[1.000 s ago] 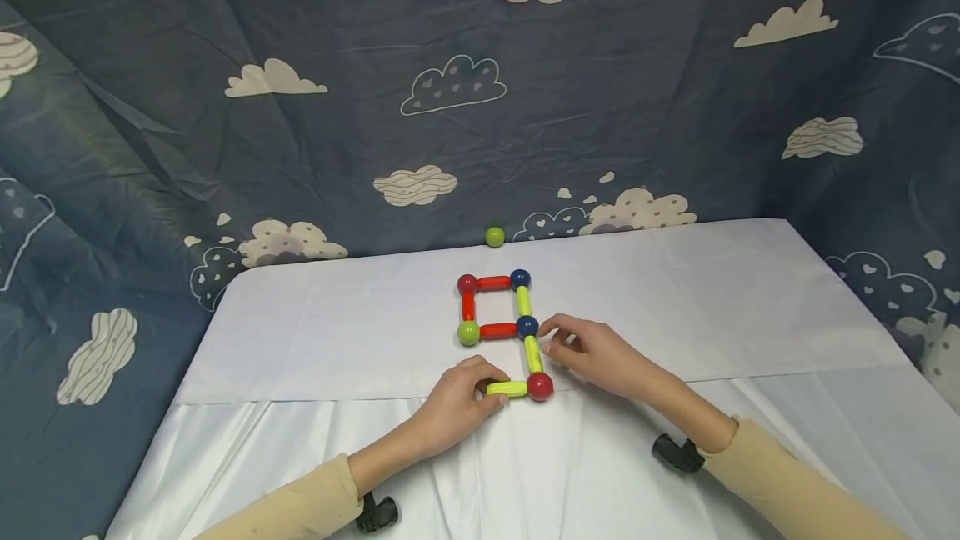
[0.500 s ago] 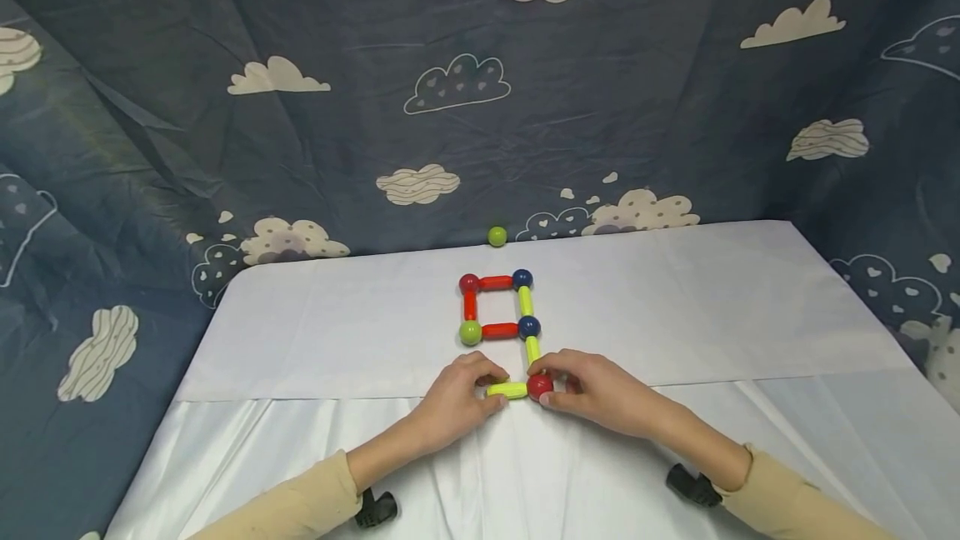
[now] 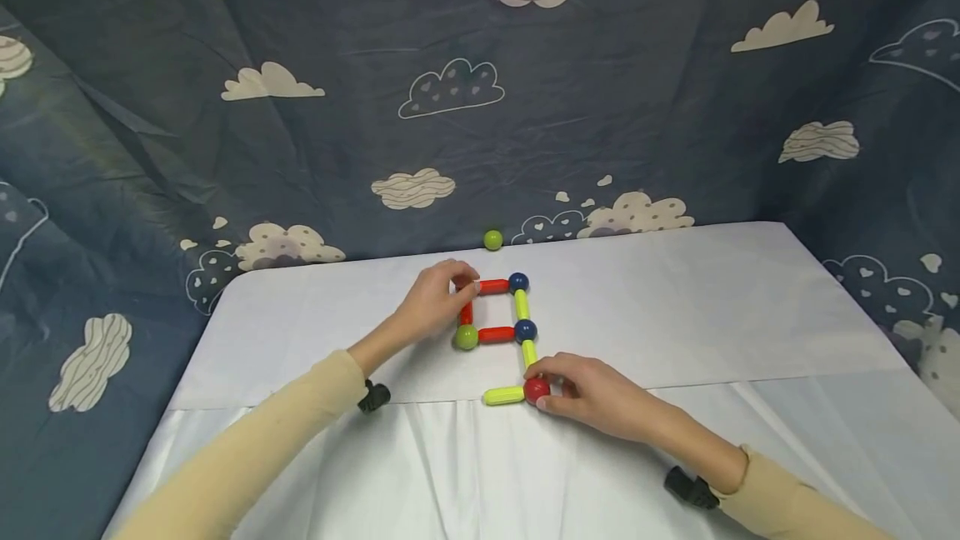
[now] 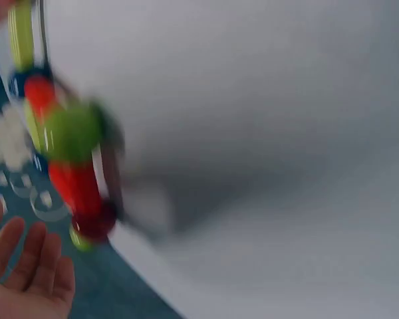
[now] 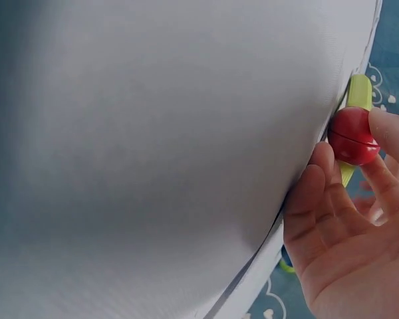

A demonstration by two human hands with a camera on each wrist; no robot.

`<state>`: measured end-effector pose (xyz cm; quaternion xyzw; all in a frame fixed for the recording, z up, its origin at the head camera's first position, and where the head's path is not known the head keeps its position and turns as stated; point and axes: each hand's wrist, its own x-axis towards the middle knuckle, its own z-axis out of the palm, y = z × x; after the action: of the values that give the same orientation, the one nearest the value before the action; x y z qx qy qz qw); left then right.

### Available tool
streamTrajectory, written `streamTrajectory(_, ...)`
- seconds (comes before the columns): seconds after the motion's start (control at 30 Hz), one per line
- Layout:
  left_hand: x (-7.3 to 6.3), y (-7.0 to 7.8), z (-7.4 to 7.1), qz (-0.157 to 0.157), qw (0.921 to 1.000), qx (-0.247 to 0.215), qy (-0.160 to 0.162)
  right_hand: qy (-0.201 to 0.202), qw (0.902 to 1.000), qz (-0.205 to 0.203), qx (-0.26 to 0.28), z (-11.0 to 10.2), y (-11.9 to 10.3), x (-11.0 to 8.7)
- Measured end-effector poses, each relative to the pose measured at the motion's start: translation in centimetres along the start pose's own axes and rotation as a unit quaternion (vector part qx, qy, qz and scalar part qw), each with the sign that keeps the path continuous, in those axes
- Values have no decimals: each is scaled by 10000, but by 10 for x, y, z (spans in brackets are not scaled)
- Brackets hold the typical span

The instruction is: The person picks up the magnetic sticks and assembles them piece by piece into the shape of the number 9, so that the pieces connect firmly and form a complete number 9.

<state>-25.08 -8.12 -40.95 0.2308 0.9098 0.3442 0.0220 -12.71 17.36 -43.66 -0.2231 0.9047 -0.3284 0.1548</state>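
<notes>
On the white cloth lies a shape of coloured rods and balls. My right hand [image 3: 592,394] pinches its nearest red ball [image 3: 536,391] between thumb and fingers. A yellow-green rod [image 3: 503,396] points left from that ball; another yellow-green rod [image 3: 529,352] runs up to a blue ball [image 3: 525,330]. Beyond is a square with red rods [image 3: 497,335], a green ball [image 3: 467,337] and a second blue ball [image 3: 518,282]. My left hand [image 3: 435,298], fingers relaxed, is over the square's far left corner and hides the red ball [image 4: 94,222] there in the head view.
A loose green ball [image 3: 492,240] sits at the far edge of the white-covered table [image 3: 675,307]. Behind it hangs a dark blue curtain [image 3: 337,148] with cloud prints. A fold line crosses the cloth near the front red ball.
My left hand has left the near yellow-green rod and moved away to the square's far left corner. My right hand has come down from beside the blue ball and taken hold of the near red ball.
</notes>
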Motion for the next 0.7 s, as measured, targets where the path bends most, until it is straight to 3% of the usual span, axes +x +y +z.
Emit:
streamTrajectory(0.17,43,-14,-9,-132,9999,27,-9,40,10000,-3,-18,1,1,-1)
streamTrajectory(0.33,71,-28,-8,-421,9990,-97,147,64,9999,-71,-45,2,2,0)
streamTrajectory(0.53,92,-31,2,-449,9984,-263,215,93,9999,-51,-61,0,2,0)
streamTrajectory(0.7,98,-29,11,-407,9982,-447,60,63,10000,-35,-9,0,3,-2)
